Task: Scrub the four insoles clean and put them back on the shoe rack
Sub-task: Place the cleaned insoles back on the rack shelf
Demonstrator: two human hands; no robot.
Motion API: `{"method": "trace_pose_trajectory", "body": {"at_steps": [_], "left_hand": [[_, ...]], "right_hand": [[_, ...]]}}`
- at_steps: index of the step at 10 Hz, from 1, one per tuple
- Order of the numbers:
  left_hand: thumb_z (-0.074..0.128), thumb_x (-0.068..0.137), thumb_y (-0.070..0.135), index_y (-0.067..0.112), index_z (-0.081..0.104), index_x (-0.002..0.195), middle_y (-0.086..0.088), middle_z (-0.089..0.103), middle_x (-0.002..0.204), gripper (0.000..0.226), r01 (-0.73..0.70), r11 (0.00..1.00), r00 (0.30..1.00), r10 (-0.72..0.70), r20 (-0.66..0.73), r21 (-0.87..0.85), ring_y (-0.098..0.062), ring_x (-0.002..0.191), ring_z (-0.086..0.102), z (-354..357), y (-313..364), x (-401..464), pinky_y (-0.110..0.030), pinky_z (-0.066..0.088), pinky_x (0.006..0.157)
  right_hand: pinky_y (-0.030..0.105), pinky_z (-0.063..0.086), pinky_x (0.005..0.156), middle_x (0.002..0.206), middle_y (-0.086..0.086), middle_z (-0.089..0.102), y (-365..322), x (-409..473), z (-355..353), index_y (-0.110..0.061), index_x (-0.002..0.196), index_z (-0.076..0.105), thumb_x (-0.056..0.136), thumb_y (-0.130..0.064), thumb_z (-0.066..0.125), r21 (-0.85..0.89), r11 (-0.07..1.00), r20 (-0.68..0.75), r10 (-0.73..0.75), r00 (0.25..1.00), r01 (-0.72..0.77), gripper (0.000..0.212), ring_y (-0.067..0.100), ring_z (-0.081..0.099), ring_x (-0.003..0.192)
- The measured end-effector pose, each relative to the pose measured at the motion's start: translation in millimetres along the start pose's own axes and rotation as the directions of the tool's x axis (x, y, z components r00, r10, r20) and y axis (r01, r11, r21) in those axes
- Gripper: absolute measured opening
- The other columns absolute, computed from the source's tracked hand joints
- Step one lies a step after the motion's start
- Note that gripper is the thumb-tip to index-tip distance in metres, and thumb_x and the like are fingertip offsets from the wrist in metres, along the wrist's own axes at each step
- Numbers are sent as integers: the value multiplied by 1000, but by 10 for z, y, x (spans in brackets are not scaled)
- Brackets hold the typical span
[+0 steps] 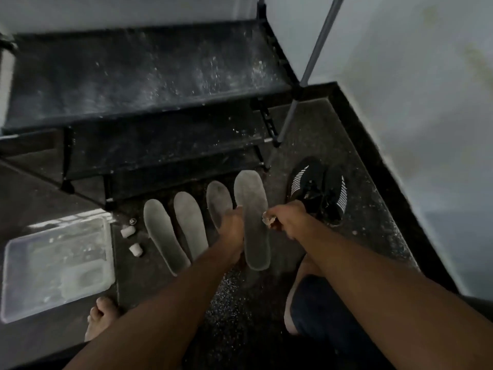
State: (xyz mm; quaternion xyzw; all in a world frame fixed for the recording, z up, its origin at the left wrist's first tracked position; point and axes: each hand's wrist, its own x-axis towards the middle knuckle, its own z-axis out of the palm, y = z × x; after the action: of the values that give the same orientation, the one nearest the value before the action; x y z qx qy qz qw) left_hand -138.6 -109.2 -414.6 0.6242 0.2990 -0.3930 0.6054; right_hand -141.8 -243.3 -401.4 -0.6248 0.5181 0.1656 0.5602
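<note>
Shoe rack [149, 76]: dark fabric shelves, dusty, nothing on them; insoles not back yet. Clear plastic tub [53, 265] on the floor at left, likely the wash water. Black shoes [317, 190] parked right, out of the way. Three insoles [162, 233] lie side by side on the floor before the rack. Fourth insole [252, 220], grey and grubby, is steadied by the left hand [232, 225] gripping its edge. Right hand [284, 220] pinches a small scrubber [268, 218], possibly a sponge; frame too dim to say.
</note>
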Motion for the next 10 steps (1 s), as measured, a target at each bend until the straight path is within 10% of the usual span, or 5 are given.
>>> {"method": "trace_pose_trajectory", "body": {"at_steps": [1, 3, 5, 6, 10], "left_hand": [[42, 106, 50, 17, 67, 102, -7, 67, 99, 42, 26, 999, 1000, -27, 5, 44, -20, 88, 64, 109, -163, 728, -35, 54, 85], [27, 108, 62, 12, 51, 151, -14, 58, 147, 70, 87, 995, 994, -90, 69, 39, -32, 135, 55, 189, -209, 1247, -49, 38, 119], [33, 114, 37, -1, 53, 142, -13, 62, 131, 51, 88, 995, 994, -91, 58, 42, -34, 116, 64, 144, -261, 1622, -33, 53, 84], [34, 114, 29, 8, 61, 108, -5, 61, 96, 35, 103, 994, 993, -104, 60, 31, -15, 75, 54, 74, -233, 1682, -20, 42, 61], [47, 108, 11, 7, 68, 107, -13, 70, 99, 22, -129, 787, 976, -6, 217, 604, -20, 78, 66, -916, 522, 1045, -28, 55, 66]], "right_hand": [[21, 41, 35, 64, 17, 61, 57, 462, 37, 4, 71, 62, 73, 4, 81, -29, 999, -30, 36, 999, -37, 19, 22, 54, 43], [20, 38, 34, 69, 19, 64, 250, 1185, 212, 10, 85, 69, 75, 4, 80, -101, 994, -90, 34, 995, -43, 16, 22, 54, 45], [43, 62, 59, 80, 18, 74, 796, 2053, 463, 2, 82, 73, 56, -20, 84, -262, 965, -144, -53, 988, 14, 36, 31, 72, 69], [24, 53, 64, 85, 10, 71, 751, 1907, 504, 0, 96, 74, 70, -22, 75, -398, 917, -147, -96, 984, 31, 34, 27, 68, 74], [35, 48, 89, 113, 18, 69, 412, 1024, 1061, -6, 109, 73, 93, -8, 55, -569, 787, -257, -445, 858, 238, 24, 34, 64, 107]]}}
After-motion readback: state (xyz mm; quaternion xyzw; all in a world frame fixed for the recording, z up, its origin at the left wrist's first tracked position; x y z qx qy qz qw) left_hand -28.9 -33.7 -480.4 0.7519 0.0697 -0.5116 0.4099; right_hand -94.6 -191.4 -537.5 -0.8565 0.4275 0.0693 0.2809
